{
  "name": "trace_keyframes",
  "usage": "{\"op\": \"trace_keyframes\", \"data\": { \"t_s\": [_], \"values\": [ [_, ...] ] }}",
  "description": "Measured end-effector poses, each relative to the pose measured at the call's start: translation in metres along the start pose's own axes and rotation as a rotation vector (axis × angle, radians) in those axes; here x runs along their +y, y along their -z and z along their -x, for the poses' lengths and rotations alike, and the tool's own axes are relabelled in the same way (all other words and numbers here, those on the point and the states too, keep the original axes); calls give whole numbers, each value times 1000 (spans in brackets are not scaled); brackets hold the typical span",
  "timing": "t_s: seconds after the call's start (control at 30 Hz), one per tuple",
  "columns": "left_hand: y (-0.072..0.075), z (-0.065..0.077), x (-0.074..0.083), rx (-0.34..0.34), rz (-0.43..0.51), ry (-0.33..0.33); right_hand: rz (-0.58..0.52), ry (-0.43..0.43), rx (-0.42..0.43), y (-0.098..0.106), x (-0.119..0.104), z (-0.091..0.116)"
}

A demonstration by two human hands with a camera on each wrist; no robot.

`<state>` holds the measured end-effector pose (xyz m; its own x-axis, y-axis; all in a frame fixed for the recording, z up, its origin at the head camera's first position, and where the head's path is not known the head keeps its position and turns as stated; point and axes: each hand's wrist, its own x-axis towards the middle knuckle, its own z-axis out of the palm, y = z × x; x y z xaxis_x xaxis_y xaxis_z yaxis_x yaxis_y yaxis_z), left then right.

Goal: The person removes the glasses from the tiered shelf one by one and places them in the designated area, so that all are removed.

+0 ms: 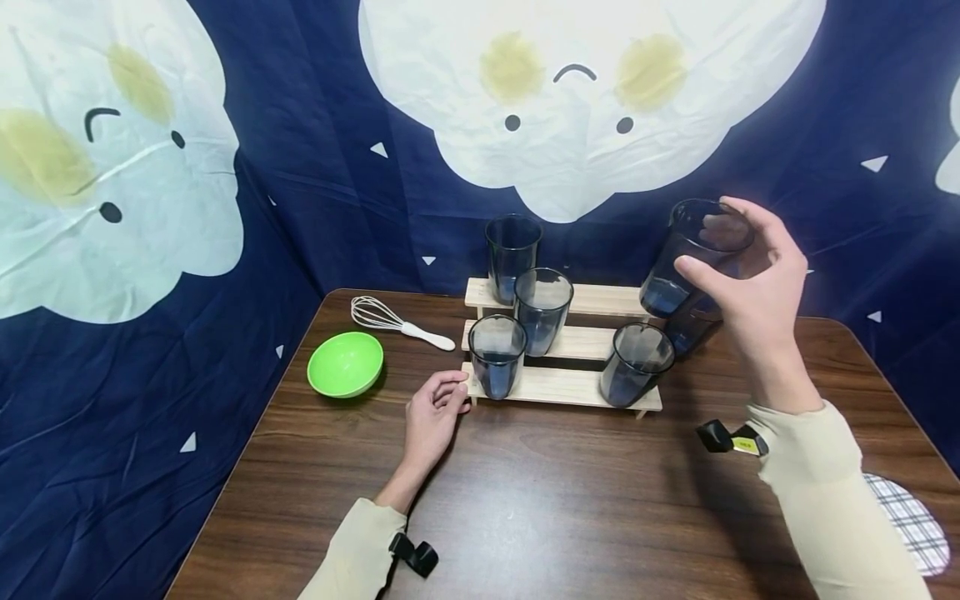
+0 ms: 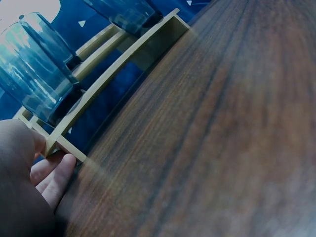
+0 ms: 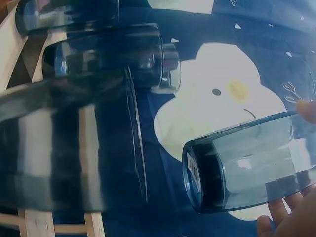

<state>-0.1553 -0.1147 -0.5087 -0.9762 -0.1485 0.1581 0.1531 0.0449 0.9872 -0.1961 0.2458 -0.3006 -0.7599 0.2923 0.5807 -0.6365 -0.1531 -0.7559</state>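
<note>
Blue tumbler (image 3: pixel 252 170) is hanging from the gripping thumb and fingers of the right hand (image 1: pixel 768 287), base apart from the nearest glass (image 3: pixel 74 153); the left hand (image 1: pixel 435 417) is pinching the wooden rack (image 1: pixel 566 385), bare tabletop (image 1: pixel 525 492) spreading nearside of its fingers.

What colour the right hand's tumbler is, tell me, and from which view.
Translucent smoky blue; the tumbler shows best in the right wrist view.
</note>
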Motion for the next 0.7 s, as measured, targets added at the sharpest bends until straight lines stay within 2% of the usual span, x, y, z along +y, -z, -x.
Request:
{"op": "trace_keyframes", "data": {
  "t_s": [0.3, 0.53, 0.7],
  "values": [
    [0, 0, 1, -4, 8, 9, -9, 46, 12, 18, -1, 1],
    [0, -1, 1, 0, 13, 19, 11, 7, 57, 34, 2, 3],
    [-1, 0, 2, 1, 12, 21, 1, 25, 82, 46, 4, 3]
  ]
}}
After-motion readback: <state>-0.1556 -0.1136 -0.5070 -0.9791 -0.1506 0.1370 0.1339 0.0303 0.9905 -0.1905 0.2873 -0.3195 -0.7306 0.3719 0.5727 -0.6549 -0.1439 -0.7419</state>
